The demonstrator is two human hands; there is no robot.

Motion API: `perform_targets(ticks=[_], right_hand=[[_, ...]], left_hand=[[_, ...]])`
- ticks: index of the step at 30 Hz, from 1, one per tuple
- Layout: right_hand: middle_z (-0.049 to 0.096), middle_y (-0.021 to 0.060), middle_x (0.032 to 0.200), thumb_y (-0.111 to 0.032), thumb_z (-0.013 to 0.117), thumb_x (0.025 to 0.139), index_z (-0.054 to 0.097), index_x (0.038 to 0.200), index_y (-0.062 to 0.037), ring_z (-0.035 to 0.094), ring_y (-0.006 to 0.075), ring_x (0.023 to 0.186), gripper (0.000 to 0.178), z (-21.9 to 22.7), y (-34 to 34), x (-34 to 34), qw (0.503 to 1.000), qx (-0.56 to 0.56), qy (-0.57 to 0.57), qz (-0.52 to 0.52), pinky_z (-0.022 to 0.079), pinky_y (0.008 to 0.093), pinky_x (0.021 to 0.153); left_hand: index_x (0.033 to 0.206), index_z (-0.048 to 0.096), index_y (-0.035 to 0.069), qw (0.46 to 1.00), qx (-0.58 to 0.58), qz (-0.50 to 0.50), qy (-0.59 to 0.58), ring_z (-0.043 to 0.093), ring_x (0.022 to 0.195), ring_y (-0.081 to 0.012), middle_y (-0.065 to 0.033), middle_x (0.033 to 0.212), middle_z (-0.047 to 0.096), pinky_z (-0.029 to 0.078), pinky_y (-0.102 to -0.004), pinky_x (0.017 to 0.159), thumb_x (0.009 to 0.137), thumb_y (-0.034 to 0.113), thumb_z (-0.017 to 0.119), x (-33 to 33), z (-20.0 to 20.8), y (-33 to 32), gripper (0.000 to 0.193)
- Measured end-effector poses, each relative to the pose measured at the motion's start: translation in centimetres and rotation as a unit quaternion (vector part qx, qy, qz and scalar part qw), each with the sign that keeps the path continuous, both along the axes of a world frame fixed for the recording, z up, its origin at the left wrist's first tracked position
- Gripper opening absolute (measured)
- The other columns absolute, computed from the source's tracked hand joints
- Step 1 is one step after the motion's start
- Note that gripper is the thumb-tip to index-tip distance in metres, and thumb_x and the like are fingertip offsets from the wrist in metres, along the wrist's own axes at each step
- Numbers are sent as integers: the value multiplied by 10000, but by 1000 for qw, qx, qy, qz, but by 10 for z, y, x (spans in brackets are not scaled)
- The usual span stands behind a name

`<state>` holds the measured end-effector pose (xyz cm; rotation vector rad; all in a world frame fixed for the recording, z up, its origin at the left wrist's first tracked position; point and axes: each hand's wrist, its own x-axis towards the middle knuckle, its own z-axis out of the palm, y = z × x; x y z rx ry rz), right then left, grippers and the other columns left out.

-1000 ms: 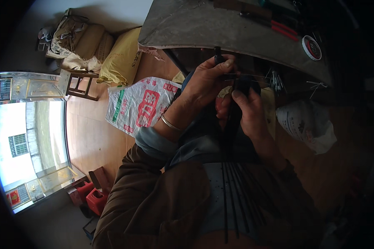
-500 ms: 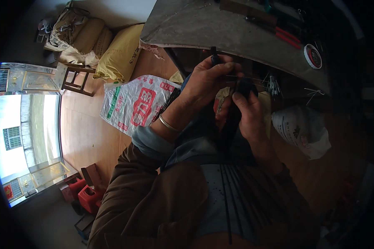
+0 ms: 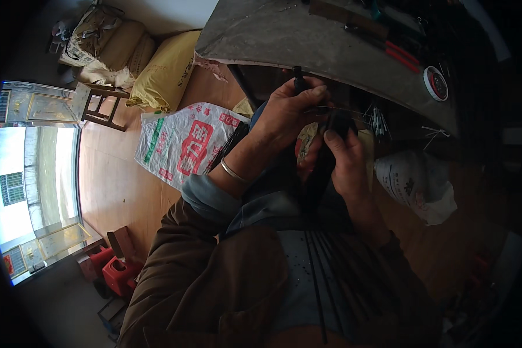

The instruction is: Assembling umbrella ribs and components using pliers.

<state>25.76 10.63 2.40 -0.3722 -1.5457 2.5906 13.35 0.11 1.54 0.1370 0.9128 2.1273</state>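
Note:
My left hand, a bangle at its wrist, is closed round a short black handle whose end rises above the fist. My right hand grips a dark piece, its thumb pressed against the near side; the piece is too dark to make out fully. Thin metal wires run sideways across the gap between the hands, just above the dark piece. Several long, thin dark rods lie over the pale cloth on my lap.
Beyond my hands stands a grey table with red-handled pliers and a round tin. A bundle of wires is below its edge. A printed white sack, a yellow sack and a plastic bag lie around.
The view has shifted slightly, so the surroundings sit a little further left. Both hands keep nearly the same grip and place; the wires are still between them.

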Motion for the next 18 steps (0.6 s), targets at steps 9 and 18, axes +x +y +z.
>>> perform_targets(ticks=[9, 18], right_hand=[[614, 84, 792, -203, 526, 982, 534, 1040, -15, 630, 174, 647, 197, -2, -1, 0, 1000, 3, -5, -1, 575, 325, 600], [617, 86, 793, -212, 523, 982, 532, 1031, -7, 638, 183, 640, 212, -2, -1, -1, 1000, 4, -14, 0, 573, 321, 598]], left_hand=[[1074, 606, 80, 1000, -4, 2, -2, 645, 927, -217, -92, 1015, 663, 546, -381, 807, 943, 108, 585, 0, 2, -2, 135], [1075, 602, 58, 1000, 4, 13, -1, 650, 950, -244, -136, 1046, 662, 555, -408, 838, 937, 80, 581, 0, 3, -2, 142]])
